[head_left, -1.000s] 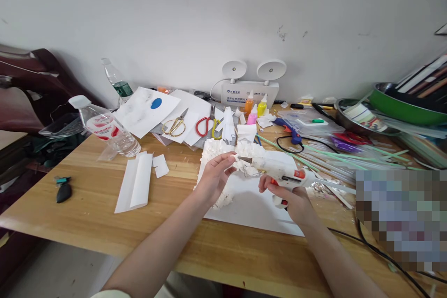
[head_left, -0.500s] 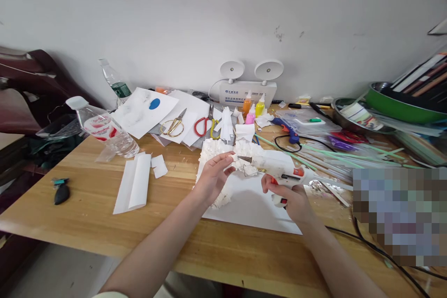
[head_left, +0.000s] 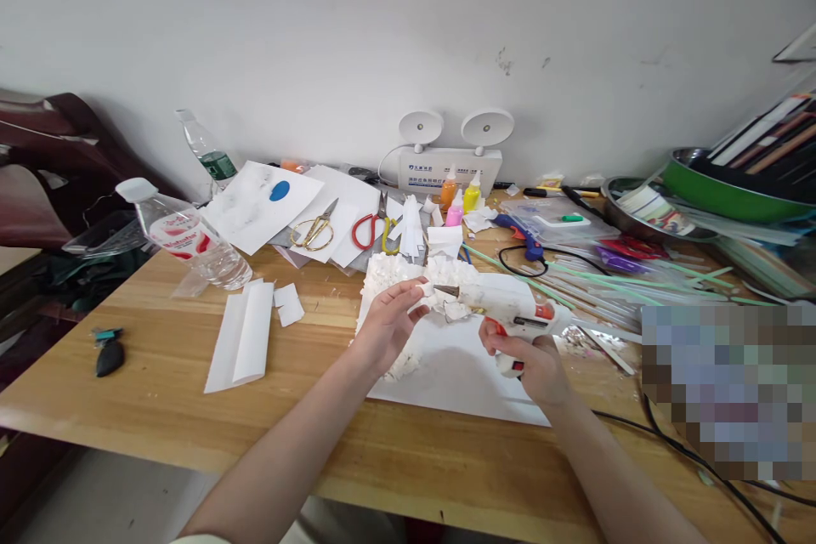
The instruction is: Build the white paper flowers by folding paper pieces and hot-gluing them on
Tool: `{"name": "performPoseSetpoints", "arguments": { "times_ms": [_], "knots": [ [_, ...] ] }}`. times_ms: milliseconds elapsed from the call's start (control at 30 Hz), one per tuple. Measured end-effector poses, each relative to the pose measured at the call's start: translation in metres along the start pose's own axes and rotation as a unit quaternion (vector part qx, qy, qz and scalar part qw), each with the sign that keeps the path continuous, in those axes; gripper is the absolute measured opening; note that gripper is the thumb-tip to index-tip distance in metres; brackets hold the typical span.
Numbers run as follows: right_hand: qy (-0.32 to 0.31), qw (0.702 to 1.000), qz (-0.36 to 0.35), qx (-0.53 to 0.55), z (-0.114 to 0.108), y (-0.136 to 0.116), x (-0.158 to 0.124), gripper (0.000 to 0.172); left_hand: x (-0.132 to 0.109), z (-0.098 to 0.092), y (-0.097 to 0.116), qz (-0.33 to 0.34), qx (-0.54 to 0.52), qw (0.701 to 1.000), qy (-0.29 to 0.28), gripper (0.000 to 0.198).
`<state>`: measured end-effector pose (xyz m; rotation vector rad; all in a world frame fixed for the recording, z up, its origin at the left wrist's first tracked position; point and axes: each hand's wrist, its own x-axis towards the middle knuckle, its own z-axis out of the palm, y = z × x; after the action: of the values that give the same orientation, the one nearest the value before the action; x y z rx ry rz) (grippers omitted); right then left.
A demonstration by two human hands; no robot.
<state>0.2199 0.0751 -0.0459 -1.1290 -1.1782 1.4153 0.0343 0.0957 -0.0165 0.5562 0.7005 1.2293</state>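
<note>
My right hand [head_left: 528, 359] grips a white hot glue gun [head_left: 503, 306] with an orange trigger, its nozzle pointing left. My left hand [head_left: 386, 323] pinches a small white paper piece [head_left: 426, 291] right at the nozzle tip. Both hands hover over a white sheet [head_left: 459, 374] on the wooden table [head_left: 159, 408]. A bumpy white paper mass [head_left: 395, 272] lies on the sheet, under and behind my left hand.
Folded white paper [head_left: 243, 343] lies to the left, a plastic bottle [head_left: 188, 234] beyond it. Gold scissors [head_left: 314, 229], red scissors [head_left: 368, 228], paint bottles [head_left: 460, 195], a blue glue gun [head_left: 519, 234] and green sticks [head_left: 612, 280] crowd the back. A black cable [head_left: 694, 463] runs right.
The glue gun has lifted slightly and its nozzle has closed in on the paper piece in my left hand. The view has drifted a little to the right.
</note>
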Motion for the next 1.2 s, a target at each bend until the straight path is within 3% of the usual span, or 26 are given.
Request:
{"name": "performPoseSetpoints", "arguments": {
  "times_ms": [300,733,1200],
  "knots": [
    [0.009,1.000,0.023,-0.007,0.0006,-0.0018,-0.0009,0.017,-0.0001,-0.0011,0.0001,0.003,0.003,1.000,-0.010,0.007],
    [-0.036,0.999,0.014,-0.032,-0.0003,-0.0022,-0.0025,0.017,0.0006,0.0002,-0.0004,0.001,-0.001,1.000,0.015,0.007],
    [0.022,0.998,0.048,-0.040,-0.0010,-0.0026,-0.0023,0.019,0.0001,-0.0004,0.0002,-0.009,-0.020,1.000,-0.001,0.006]
  ]
}}
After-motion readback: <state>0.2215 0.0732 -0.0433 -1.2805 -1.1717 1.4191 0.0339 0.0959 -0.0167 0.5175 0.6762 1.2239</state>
